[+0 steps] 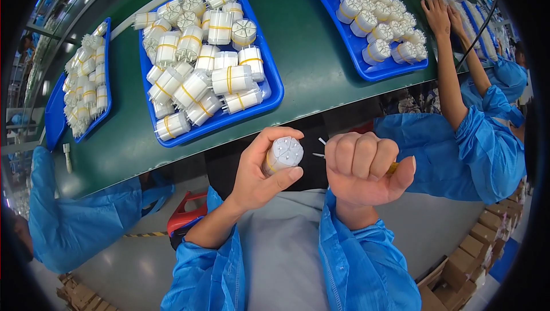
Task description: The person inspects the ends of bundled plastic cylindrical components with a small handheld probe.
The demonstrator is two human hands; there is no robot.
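Observation:
My left hand (252, 174) is wrapped round an upright bundle of white tubes (285, 153), its segmented round end facing up. A yellow band circles this bundle. Beside it, my right hand (364, 165) is closed in a fist. Two thin pale tips (322, 141) stick out on the fist's left side, and a bit of yellow (393, 167) shows by the thumb. What the fist holds is mostly hidden, so its kind is unclear. The two hands are apart, in front of the table's near edge.
A blue tray (275, 90) heaped with banded white bundles lies ahead on the green table (298, 41). Similar loaded trays stand at left (106, 102) and right (366, 76). Co-workers in blue sit on both sides, one with forearms (450, 76) on the table. A red stool (184, 212) stands below.

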